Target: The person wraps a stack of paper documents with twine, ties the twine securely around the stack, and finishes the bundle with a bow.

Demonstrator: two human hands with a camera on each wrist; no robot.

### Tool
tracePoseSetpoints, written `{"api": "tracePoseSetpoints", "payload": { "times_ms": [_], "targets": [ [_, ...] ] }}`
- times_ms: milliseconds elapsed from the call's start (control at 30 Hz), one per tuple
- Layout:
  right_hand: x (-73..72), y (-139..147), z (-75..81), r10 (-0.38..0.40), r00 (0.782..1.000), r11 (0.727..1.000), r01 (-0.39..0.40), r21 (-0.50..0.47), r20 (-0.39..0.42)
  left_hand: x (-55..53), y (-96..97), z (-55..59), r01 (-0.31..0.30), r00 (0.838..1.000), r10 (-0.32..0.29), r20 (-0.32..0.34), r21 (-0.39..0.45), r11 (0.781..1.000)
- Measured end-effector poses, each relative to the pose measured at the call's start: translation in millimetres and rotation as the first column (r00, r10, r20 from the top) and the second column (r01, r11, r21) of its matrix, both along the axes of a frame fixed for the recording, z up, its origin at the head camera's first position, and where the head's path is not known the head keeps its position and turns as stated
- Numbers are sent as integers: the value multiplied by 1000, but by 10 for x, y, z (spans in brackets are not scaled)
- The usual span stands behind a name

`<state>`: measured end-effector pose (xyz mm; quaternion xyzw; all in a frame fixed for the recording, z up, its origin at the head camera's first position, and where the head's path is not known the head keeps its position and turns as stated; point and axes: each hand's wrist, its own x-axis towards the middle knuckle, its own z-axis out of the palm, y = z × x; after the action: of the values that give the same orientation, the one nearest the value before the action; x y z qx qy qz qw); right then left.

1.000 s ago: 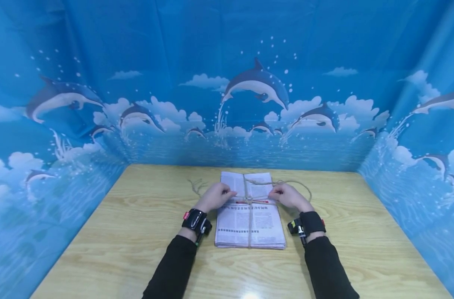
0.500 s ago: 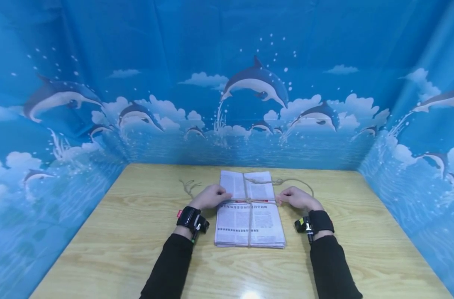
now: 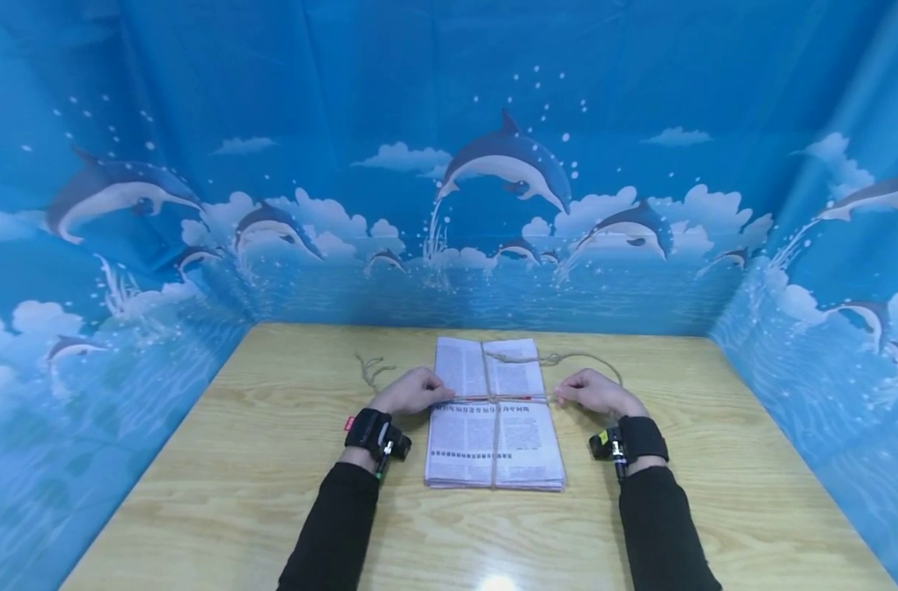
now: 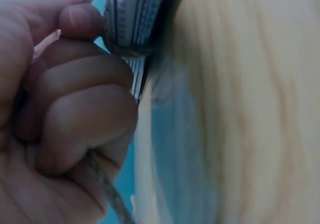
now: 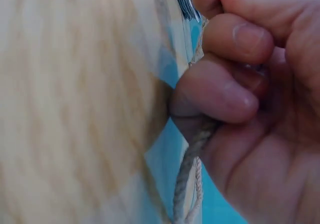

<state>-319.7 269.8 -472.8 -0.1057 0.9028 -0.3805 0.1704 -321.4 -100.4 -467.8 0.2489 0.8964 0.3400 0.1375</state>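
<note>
A stack of folded newspapers (image 3: 460, 439) lies mid-table, with twine (image 3: 497, 460) crossing it lengthwise and sideways. The strands meet above the middle of the top sheet. At the stack's left edge my left hand (image 3: 414, 390) grips one end of the twine; in the left wrist view the twine (image 4: 112, 194) trails out of the curled fingers. Just off the right edge, my right hand (image 3: 595, 392) holds the other end, its fingers curled round the twine (image 5: 186, 181). Between the hands the sideways strand runs straight across the papers.
A frayed twine tail (image 3: 371, 371) lies on the wooden table (image 3: 272, 460) beyond my left hand. Another length of twine (image 3: 593, 358) loops from the stack's top towards my right hand. A blue dolphin-print curtain (image 3: 331, 164) encloses the back and sides.
My hands have moved apart, the left one outward to the left and the right one past the stack's right edge. The strand between them has straightened across the newspapers.
</note>
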Motion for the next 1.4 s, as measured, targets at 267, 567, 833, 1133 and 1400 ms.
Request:
{"api": "tracePoseSetpoints", "payload": {
  "times_ms": [267,567,833,1133,1400],
  "targets": [
    [9,-18,7,-2,1000,1000,2,-15,12,-13,-47,-29,-41,997,38,63,48,998],
    [13,48,0,38,997,999,-38,7,-74,-18,-162,14,-155,987,152,48,59,986],
    [74,91,148,26,994,999,-30,-44,-105,90,165,127,-164,962,117,-248,-181,970],
    [156,44,369,-6,987,1000,2,-29,-161,159,479,332,-163,909,65,-413,-208,964],
    [246,260,484,-224,948,968,243,56,-227,197,576,577,-90,931,134,-340,141,986]
  ]
}}
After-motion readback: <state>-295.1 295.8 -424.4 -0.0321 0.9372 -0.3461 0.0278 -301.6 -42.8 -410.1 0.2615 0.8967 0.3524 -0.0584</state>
